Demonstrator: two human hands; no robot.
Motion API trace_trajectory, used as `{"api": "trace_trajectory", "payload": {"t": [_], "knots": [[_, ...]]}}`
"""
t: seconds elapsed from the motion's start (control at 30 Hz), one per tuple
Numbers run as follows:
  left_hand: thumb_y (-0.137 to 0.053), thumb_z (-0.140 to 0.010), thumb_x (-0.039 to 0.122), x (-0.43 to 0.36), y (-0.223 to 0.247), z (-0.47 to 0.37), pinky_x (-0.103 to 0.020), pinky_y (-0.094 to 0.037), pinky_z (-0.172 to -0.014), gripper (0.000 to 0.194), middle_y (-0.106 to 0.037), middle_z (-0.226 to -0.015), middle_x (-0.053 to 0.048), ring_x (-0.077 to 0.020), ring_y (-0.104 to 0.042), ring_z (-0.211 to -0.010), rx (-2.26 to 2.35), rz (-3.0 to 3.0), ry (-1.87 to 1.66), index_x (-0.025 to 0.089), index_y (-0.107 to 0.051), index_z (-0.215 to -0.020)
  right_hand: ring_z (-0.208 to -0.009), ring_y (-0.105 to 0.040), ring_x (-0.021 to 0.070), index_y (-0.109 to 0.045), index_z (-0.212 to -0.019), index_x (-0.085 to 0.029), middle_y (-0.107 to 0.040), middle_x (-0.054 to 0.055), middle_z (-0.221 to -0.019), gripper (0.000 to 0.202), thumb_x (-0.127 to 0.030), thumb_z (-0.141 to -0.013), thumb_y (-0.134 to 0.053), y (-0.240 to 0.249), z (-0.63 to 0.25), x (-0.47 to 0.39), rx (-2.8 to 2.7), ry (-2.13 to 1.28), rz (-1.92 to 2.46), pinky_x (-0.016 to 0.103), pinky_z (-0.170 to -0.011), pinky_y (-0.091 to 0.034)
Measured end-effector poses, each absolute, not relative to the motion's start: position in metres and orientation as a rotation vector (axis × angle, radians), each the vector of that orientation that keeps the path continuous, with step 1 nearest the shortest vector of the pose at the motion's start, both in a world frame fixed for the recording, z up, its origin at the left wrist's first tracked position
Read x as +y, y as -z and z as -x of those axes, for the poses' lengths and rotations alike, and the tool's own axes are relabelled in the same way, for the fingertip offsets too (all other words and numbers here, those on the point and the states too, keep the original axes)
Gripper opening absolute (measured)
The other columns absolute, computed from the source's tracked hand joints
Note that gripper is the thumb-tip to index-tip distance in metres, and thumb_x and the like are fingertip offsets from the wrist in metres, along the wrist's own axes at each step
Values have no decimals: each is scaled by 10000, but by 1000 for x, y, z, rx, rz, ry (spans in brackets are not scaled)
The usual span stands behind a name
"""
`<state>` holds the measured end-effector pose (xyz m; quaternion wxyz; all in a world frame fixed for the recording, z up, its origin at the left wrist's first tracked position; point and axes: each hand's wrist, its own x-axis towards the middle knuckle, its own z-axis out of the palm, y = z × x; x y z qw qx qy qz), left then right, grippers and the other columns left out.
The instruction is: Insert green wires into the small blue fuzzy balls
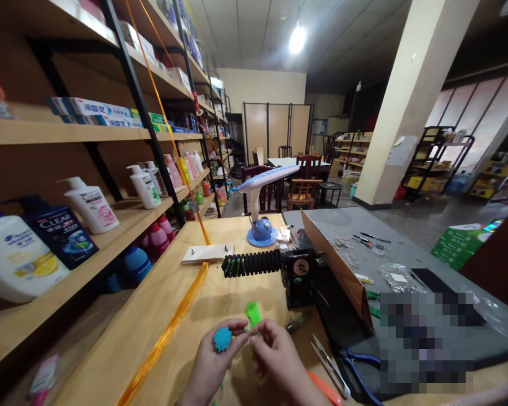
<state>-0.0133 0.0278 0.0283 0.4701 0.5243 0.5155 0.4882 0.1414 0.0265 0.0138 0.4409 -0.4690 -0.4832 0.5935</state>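
Note:
Both hands meet over the front of the wooden table (173,293). My left hand (214,358) is closed, thumb and forefinger pinched at the base of a bright green tassel (252,314). A blue ruffled ball (222,339) sits on top of its fingers. Close against it, my right hand (273,352) is closed too, its fingertips pinching at the same spot below the tassel. The exact bit between the fingertips is too small to tell. Thin green thread hangs below my left hand. Behind the hands is a black ridged roller (254,263) with green threads on it.
Orange threads (169,332) run down the table's left side from a white plate (207,254). A blue lamp (260,232) stands behind the roller. Scissors (330,363), blue-handled pliers (359,366) and an upright brown board (336,265) are at the right. Shelves with bottles line the left.

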Motion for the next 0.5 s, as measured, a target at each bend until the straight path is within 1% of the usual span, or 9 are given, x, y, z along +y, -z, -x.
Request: {"api": "trace_trajectory", "payload": {"t": [0.03, 0.1, 0.17, 0.2, 0.3, 0.5], "knots": [[-796, -682, 476, 28, -27, 13, -227, -481, -444, 413, -778, -797, -69, -165, -646, -563, 1264, -1282, -1200, 144, -743, -920, -410, -451, 96, -518, -777, -203, -496, -73, -534, 370, -553, -758, -636, -12, -143, 26, -1270, -1362, 1209, 199, -409, -346], [-802, -665, 492, 28, -24, 12, -217, -467, -442, 410, -755, -755, -50, -142, -603, -532, 1257, -1286, -1185, 151, -751, -887, -501, -485, 116, -526, -691, -197, -515, -45, -555, 255, -410, -815, -591, -11, -146, 25, -1445, -1071, 1288, 214, -488, -352], [-791, -674, 506, 27, -22, 10, -202, -427, -416, 389, -699, -664, -12, -109, -526, -472, 1241, -1316, -1149, 153, -741, -830, -583, -518, 132, -560, -681, -189, -569, -19, -607, 171, -284, -824, -566, -15, -150, 23, -1609, -842, 1329, 226, -553, -352], [-780, -688, 507, 26, -22, 10, -194, -408, -410, 374, -661, -622, 7, -97, -493, -458, 1236, -1338, -1130, 153, -729, -795, -594, -524, 136, -576, -691, -188, -585, -14, -618, 143, -249, -819, -560, -17, -152, 21, -1669, -786, 1337, 228, -565, -349], [-763, -721, 496, 24, -24, 9, -184, -398, -429, 346, -566, -557, 42, -90, -462, -470, 1218, -1396, -1085, 157, -693, -721, -572, -522, 135, -605, -704, -188, -605, -9, -614, 129, -214, -818, -551, -24, -155, 17, -1769, -727, 1326, 227, -554, -336], [-732, -744, 527, 21, -28, 10, -190, -371, -422, 355, -466, -466, 79, -94, -422, -427, 1170, -1399, -1020, 181, -657, -719, -605, -551, 146, -622, -719, -186, -622, 7, -651, 160, -227, -846, -534, -29, -171, 22, -1810, -663, 1277, 230, -576, -356]]}}
